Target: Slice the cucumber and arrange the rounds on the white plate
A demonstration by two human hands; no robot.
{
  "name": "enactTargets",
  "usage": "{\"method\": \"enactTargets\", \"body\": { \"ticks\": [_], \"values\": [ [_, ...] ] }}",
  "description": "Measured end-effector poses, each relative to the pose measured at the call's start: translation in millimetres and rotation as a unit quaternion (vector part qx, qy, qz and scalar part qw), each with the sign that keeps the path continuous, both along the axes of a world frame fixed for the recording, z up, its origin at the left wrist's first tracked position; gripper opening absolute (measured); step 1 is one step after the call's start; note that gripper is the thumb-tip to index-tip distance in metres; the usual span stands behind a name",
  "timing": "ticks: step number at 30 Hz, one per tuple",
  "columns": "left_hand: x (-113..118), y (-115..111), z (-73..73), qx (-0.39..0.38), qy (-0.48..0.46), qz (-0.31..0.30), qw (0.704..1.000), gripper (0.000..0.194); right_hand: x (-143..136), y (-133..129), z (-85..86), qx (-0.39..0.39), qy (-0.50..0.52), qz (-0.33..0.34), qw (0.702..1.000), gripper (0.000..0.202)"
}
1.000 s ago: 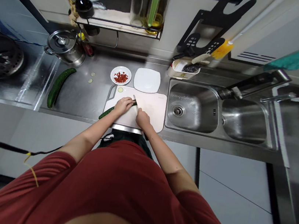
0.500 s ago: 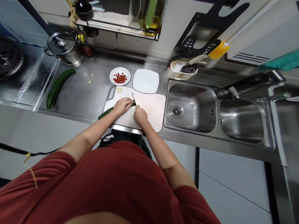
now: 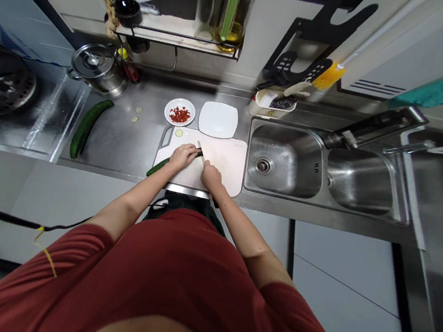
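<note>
On the white cutting board (image 3: 228,161) lies a dark green cucumber (image 3: 157,167), its middle covered by my left hand (image 3: 184,156), whose fingers are closed over it near the cut end. My right hand (image 3: 211,176) grips a knife (image 3: 200,149); its handle is mostly hidden in the fist. The blade stands against the cucumber's right end, just beside my left fingertips. One pale cucumber slice (image 3: 179,133) rests at the board's upper left. Beyond the board are a plate of chopped red pieces (image 3: 179,115) and a white square plate (image 3: 218,120).
A second cucumber (image 3: 88,128) and two small slices (image 3: 135,119) lie on the steel counter to the left. Behind them stands a lidded pot (image 3: 99,69). A double sink (image 3: 284,158) adjoins the board's right side. Bottles (image 3: 128,10) stand on a wall rack.
My right hand has drawn slightly toward me and to the right with the knife, showing more blade. My left hand stays on the cucumber. The whole view has shifted a little.
</note>
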State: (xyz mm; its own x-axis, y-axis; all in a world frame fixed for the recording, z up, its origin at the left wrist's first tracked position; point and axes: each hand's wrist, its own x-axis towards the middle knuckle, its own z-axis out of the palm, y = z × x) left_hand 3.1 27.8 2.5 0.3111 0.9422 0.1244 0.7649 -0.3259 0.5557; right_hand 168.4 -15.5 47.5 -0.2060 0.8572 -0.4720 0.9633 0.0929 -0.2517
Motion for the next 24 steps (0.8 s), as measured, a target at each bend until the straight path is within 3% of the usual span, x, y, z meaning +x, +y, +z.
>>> {"method": "enactTargets", "body": {
  "ticks": [18,24],
  "values": [
    [-0.3,-0.3,-2.3,0.002,-0.003,0.003,1.000,0.027,-11.5,23.2,-4.8,0.007,0.025,-0.010,1.000,0.032],
    [0.1,-0.2,-4.0,0.000,-0.005,0.009,1.000,0.027,-9.3,18.1,-3.6,0.006,0.018,-0.015,1.000,0.031]
  ]
}}
